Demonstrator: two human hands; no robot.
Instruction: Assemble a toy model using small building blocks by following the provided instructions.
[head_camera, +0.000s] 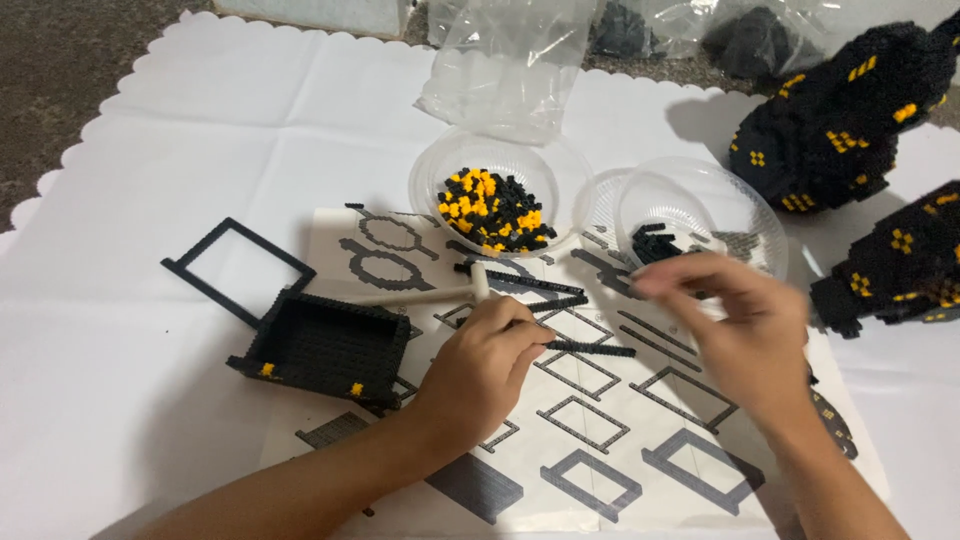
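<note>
The left hand (485, 360) is curled closed, pinching one end of a long thin black brick strip (590, 349) that lies across the printed instruction sheet (600, 440). To its left sits a black box-shaped brick build (325, 345), with an open black rectangular frame (238, 268) beyond it. Just above the hand lies a cream-coloured tool (425, 294). A clear bowl of black and yellow bricks (492, 208) stands behind. The right hand (745, 320) is blurred, fingers loosely spread near a clear bowl of black pieces (700, 215); whether it holds anything I cannot tell.
</note>
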